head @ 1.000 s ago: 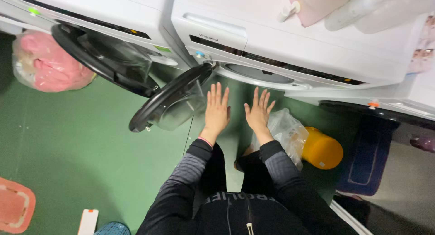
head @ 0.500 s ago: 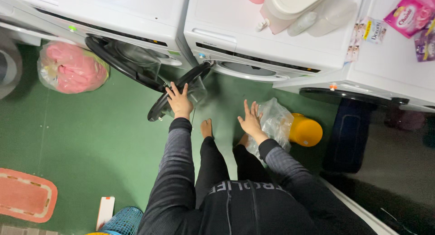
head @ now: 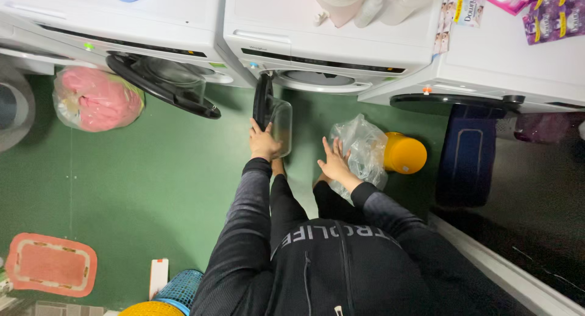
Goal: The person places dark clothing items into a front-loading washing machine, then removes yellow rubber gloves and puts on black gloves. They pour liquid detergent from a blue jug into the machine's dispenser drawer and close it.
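Along the wall at the top stand three white washing machines, and the middle washing machine has its round door swung out toward the person, so that it is seen edge-on with the clear bowl of the window bulging to the right. The person's left hand is closed on the lower rim of this door, fingers wrapped over the edge. The right hand is open with the fingers spread, hovering just beside a crumpled clear plastic bag on the green floor; I cannot tell if it touches the bag. I think the main risk is at the door: if it is pushed shut while the fingers are around the rim, they could be pinched between door and machine. The neighbouring machine on the left also has its door open, close to the person's head level, so a knock is possible when rising. The thin bag may tear or slip if grabbed by one corner. Behind it a yellow container lies on its side and could roll away if bumped.
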